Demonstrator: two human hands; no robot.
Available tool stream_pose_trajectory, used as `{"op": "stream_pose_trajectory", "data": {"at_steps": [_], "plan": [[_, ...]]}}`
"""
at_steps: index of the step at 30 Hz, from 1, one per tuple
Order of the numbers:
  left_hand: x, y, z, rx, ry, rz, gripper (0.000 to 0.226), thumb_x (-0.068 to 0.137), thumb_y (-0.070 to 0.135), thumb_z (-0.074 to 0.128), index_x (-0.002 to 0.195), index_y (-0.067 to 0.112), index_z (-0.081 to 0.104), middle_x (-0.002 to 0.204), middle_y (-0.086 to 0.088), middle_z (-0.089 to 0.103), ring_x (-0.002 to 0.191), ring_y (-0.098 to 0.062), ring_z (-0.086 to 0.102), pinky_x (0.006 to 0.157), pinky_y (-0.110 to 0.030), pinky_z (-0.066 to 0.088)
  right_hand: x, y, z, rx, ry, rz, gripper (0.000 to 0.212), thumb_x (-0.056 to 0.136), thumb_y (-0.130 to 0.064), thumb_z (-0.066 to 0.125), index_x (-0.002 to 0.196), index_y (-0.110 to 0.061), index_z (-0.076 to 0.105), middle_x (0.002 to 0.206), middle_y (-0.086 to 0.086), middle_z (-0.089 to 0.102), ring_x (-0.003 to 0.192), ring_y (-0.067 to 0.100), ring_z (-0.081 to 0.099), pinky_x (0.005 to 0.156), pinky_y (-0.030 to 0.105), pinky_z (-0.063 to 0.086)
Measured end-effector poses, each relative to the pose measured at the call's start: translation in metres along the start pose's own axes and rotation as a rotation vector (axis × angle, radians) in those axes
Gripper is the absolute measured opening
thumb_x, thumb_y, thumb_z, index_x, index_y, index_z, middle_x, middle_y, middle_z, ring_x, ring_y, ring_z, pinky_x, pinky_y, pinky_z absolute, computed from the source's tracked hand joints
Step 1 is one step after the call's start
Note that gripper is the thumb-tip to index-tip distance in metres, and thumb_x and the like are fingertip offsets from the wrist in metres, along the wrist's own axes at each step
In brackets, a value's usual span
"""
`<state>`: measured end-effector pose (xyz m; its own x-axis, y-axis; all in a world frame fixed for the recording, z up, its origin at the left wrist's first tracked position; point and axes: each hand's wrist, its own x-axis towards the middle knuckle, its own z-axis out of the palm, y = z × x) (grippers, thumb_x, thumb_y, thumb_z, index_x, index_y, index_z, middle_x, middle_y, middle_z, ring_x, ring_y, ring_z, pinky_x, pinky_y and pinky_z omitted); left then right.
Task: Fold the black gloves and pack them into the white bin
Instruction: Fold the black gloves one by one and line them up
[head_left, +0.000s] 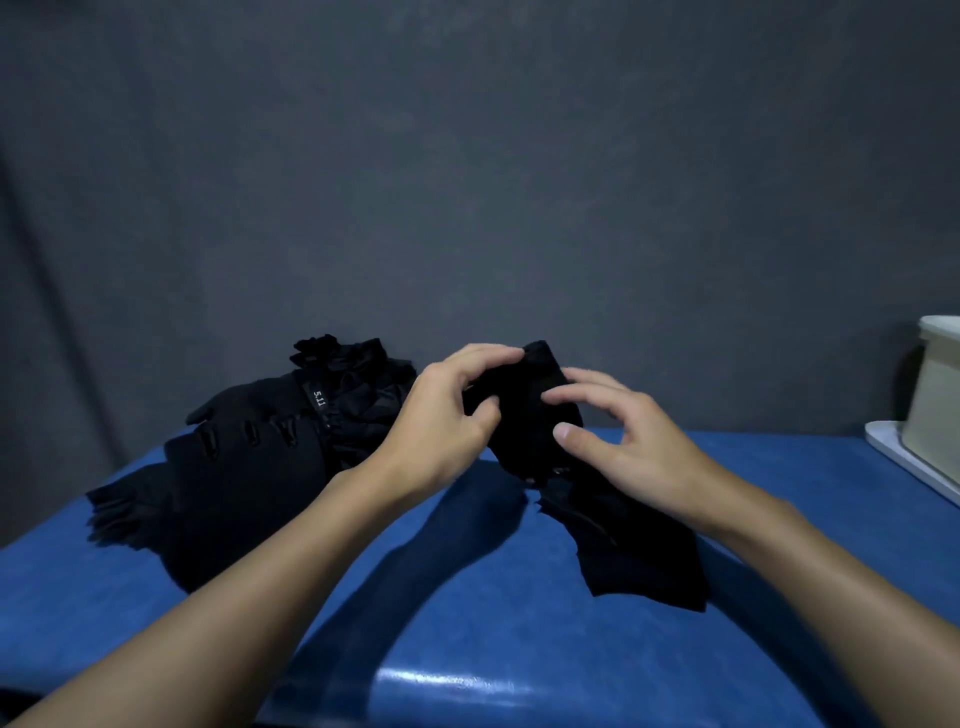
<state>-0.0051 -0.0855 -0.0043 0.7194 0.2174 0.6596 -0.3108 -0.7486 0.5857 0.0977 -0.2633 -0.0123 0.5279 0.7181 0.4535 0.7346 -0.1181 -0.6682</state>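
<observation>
Holds the upper end of a black glove (524, 410) in the left grip (441, 415), thumb in front and fingers curled over the top edge. Pinches the same fabric with the right grip (628, 441), thumb and forefinger tips on the front face, the other fingers spread loosely past the edge. Has that end raised off the blue bench (415, 571), with the lower end trailing under the right wrist and lying flat there, partly hidden by the forearm.

Hard to make out seams or fingers on the held glove: black on black, slightly blurred, with only a few small glints near the fold.

Left of the held glove, behind the left wrist, a heap of more black gloves (249, 467). Shows crumpled, ruffled cuffs at the far end, a strip with a white "5.11" label (318, 399) and small loops along one piece. Impossible to count them, or to tell whether the heap touches the held glove.

Well to the right of the held glove, cut off by the frame edge, the white bin (940, 395), standing on a flat white tray or lid (904, 462), also cut off.

Behind the held glove, a grey cloth backdrop (467, 156).
</observation>
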Motion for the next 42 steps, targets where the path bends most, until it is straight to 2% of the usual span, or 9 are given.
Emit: {"op": "stream_pose_trajectory", "data": {"at_steps": [6,11,17,20,25,28,35,38,42], "plan": [[0.003,0.013,-0.006,-0.093,-0.019,0.0,0.056,0.086,-0.012,0.056,0.133,0.017,0.059,0.129,0.008,0.062,0.122,0.001,0.056,0.104,-0.018,0.043,0.002,-0.012,0.002,0.061,0.077,-0.067,0.04,0.089,-0.004,0.062,0.127,-0.018,0.061,0.124,-0.015,0.06,0.116,0.002,0.058,0.1,0.023,0.042],[0.003,0.011,-0.009,-0.164,0.031,-0.182,0.071,0.087,0.014,0.073,0.144,0.037,0.037,0.122,0.011,0.058,0.116,-0.004,0.057,0.092,-0.021,0.051,-0.002,-0.019,-0.004,0.226,0.2,-0.034,0.045,0.087,0.006,0.061,0.126,-0.016,0.061,0.117,-0.004,0.067,0.106,0.006,0.065,0.09,0.02,0.05],[0.001,0.008,0.002,-0.256,0.0,-0.302,0.048,0.092,0.013,0.069,0.132,0.02,0.044,0.08,-0.011,0.061,0.062,-0.005,0.057,0.06,-0.015,0.048,-0.013,-0.017,-0.017,0.444,0.243,0.097,0.051,0.088,0.017,0.052,0.127,-0.015,0.059,0.109,-0.004,0.07,0.096,0.004,0.069,0.075,0.014,0.052],[0.003,0.016,0.008,-0.298,0.014,-0.273,0.028,0.094,0.007,0.063,0.115,0.017,0.047,0.076,-0.009,0.06,0.074,-0.027,0.067,0.078,-0.032,0.057,-0.021,-0.012,-0.023,0.5,0.237,0.156,0.052,0.088,0.018,0.052,0.128,-0.014,0.058,0.108,-0.004,0.072,0.098,0.009,0.07,0.073,0.018,0.055],[0.006,0.024,0.024,-0.245,-0.091,-0.252,0.021,0.09,0.013,0.07,0.09,0.008,0.05,0.084,-0.005,0.055,0.059,-0.003,0.051,0.059,-0.016,0.046,-0.034,-0.005,-0.035,0.539,0.232,0.22,0.053,0.089,0.018,0.05,0.13,-0.015,0.057,0.095,-0.009,0.076,0.095,0.012,0.072,0.069,0.019,0.055],[0.004,0.023,0.034,-0.226,-0.185,-0.261,0.024,0.09,0.021,0.072,0.076,0.011,0.054,0.078,-0.004,0.055,0.071,-0.016,0.047,0.07,-0.033,0.042,-0.039,-0.006,-0.041,0.536,0.238,0.225,0.054,0.089,0.019,0.049,0.132,-0.013,0.056,0.105,-0.007,0.073,0.099,0.012,0.07,0.072,0.019,0.055],[0.007,0.025,0.047,-0.334,-0.221,-0.316,0.007,0.092,0.015,0.068,0.091,0.017,0.075,0.088,0.009,0.074,0.087,-0.003,0.065,0.085,-0.023,0.049,-0.048,-0.006,-0.052,0.571,0.248,0.245,0.054,0.089,0.017,0.049,0.13,-0.017,0.054,0.09,-0.014,0.076,0.086,0.01,0.072,0.068,0.02,0.057],[0.008,0.023,0.048,-0.346,-0.186,-0.309,0.012,0.091,0.013,0.07,0.093,0.023,0.077,0.094,-0.003,0.075,0.09,-0.011,0.066,0.091,-0.038,0.054,-0.053,-0.004,-0.054,0.437,0.239,0.261,0.053,0.089,0.008,0.058,0.132,-0.022,0.055,0.107,-0.006,0.073,0.096,0.011,0.07,0.078,0.022,0.056],[0.01,0.023,0.047,-0.31,-0.173,-0.316,0.02,0.091,0.007,0.068,0.101,0.023,0.076,0.101,-0.004,0.075,0.082,-0.021,0.069,0.076,-0.039,0.059,-0.057,-0.001,-0.055,0.16,0.174,0.296,0.054,0.088,-0.005,0.065,0.136,-0.027,0.051,0.105,-0.01,0.06,0.071,0.004,0.059,0.068,0.02,0.051]]}}
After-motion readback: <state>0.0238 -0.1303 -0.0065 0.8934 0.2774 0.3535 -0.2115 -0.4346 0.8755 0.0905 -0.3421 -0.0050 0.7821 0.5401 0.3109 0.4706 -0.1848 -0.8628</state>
